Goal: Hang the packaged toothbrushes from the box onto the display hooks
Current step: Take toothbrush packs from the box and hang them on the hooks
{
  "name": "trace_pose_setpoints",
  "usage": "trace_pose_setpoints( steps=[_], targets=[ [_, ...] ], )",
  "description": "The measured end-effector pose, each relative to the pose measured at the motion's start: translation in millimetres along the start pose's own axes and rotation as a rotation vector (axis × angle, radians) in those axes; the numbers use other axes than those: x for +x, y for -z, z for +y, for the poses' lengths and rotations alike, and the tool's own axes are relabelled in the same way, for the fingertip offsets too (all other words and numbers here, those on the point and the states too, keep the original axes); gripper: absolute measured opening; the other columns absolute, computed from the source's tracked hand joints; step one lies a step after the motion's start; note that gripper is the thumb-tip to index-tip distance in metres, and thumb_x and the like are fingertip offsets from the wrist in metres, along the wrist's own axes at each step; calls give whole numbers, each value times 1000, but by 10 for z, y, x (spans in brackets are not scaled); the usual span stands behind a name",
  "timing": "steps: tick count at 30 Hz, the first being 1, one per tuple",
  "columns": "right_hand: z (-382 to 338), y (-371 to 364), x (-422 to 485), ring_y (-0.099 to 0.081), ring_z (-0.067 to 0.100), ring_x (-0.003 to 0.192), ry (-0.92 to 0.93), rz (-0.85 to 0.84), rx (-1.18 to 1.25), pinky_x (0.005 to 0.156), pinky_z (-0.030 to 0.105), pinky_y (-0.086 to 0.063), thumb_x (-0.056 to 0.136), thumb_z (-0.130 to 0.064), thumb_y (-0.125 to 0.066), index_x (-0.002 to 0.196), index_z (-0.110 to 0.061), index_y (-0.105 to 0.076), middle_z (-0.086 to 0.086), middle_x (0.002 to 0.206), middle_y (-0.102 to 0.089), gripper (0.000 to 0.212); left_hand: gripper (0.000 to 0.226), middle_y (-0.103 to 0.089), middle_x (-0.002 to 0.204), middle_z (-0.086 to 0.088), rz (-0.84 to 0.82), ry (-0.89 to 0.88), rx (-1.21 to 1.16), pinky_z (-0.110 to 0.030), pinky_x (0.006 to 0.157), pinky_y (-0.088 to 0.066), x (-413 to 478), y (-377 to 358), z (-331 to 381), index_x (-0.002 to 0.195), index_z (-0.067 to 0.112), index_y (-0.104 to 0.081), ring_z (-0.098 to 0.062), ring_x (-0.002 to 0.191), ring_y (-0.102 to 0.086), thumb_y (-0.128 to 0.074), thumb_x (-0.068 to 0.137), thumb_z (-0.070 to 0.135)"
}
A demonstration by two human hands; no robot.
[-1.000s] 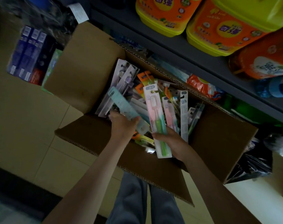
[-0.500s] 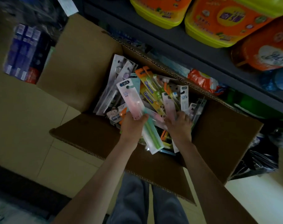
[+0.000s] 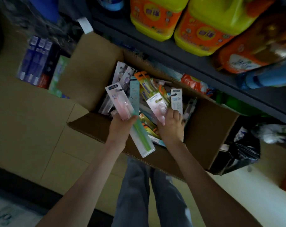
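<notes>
An open cardboard box (image 3: 93,71) on the floor holds several packaged toothbrushes in mixed colours. My left hand (image 3: 121,126) grips a pink-and-green toothbrush pack (image 3: 122,105) with a teal pack (image 3: 134,95) behind it, both over the box's near side. My right hand (image 3: 170,123) reaches into the box and pinches a white pack with a pink brush (image 3: 157,104). Another white pack (image 3: 176,100) stands just right of it. No display hooks are in view.
A dark shelf (image 3: 196,63) above the box carries yellow detergent jugs (image 3: 157,15) and an orange refill bag (image 3: 247,54). Blue boxed goods (image 3: 36,63) lie at the left. A black plastic bag (image 3: 237,154) sits right of the box. My legs (image 3: 148,194) stand below it.
My right hand passed the pink-and-green pack to my left hand, then reached back into the box and took hold of a white pack. My left hand now holds two packs.
</notes>
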State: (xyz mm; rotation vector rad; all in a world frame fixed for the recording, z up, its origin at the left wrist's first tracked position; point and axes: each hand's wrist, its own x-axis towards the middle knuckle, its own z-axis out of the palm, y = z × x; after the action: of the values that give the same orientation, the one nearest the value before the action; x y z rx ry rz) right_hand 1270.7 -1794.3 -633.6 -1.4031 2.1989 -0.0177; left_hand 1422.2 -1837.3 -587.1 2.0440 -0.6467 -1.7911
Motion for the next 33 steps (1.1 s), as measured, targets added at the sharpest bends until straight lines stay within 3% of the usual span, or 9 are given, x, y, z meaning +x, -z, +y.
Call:
trace_pose_setpoints(
  steps=[6,8,11,14,17,22,26,30,33],
  targets=[
    [-490,1402,-408,-39,24,129,147,-15,344,103,32,-34,94,-27,-57,146,-16,-32,7,144,-38,59,16,-64,88,2,-47,-200,27,-19,62,-48,-938,176,811,98,19,-58,-13,81,-62,-64,89,8],
    [-677,1893,-586,-37,20,133,185,2,411,105,28,-32,94,-28,-58,150,-19,-24,4,149,-35,66,16,-64,89,2,-53,-251,33,-19,63,-49,-1306,203,1120,102,16,-58,-15,82,-62,-66,89,10],
    [-907,2621,-903,-48,27,126,295,214,424,92,34,-46,87,-32,-68,146,-10,-28,10,143,-44,75,30,-65,103,-5,-94,-404,81,-23,70,-50,-1906,215,1586,117,9,-56,-22,98,-62,-67,89,16],
    [-1036,3384,-1178,-52,30,120,383,403,402,79,33,-47,82,-28,-74,141,-5,-35,12,135,-50,74,34,-65,109,-6,-186,-597,153,-21,74,-51,-2550,173,2064,119,9,-57,-20,101,-63,-68,88,17],
    [-1072,4151,-1404,-50,25,117,435,551,434,78,32,-45,84,-26,-71,143,-10,-35,8,132,-49,71,39,-67,107,-8,-254,-764,152,-34,83,-54,-3099,54,2530,116,12,-59,-21,98,-66,-72,81,24],
    [-903,5222,-1704,-50,27,110,475,826,405,83,25,-39,81,-23,-75,141,-4,-38,12,121,-50,73,28,-63,98,5,-319,-1042,175,-14,65,-46,-3930,-295,3262,115,17,-55,-1,85,-60,-65,89,14],
    [-718,5908,-1932,-45,23,127,469,900,379,96,36,-43,84,-30,-71,149,-14,-25,7,144,-43,81,25,-66,96,5,-385,-1273,195,-14,73,-48,-4538,-646,3722,110,17,-59,-5,85,-62,-65,88,8],
    [-483,6526,-2124,-52,29,114,458,1035,271,84,39,-47,86,-28,-68,146,-15,-29,11,131,-51,73,27,-69,101,1,-471,-1391,207,-25,81,-50,-5070,-1029,4090,111,19,-61,-11,92,-65,-68,85,21],
    [-261,6963,-2244,-50,33,112,373,1110,213,84,41,-45,86,-28,-68,146,-14,-30,13,126,-50,72,28,-67,103,-4,-518,-1443,175,-28,82,-50,-5382,-1303,4335,114,14,-59,-15,93,-64,-66,87,15]
  ],
)
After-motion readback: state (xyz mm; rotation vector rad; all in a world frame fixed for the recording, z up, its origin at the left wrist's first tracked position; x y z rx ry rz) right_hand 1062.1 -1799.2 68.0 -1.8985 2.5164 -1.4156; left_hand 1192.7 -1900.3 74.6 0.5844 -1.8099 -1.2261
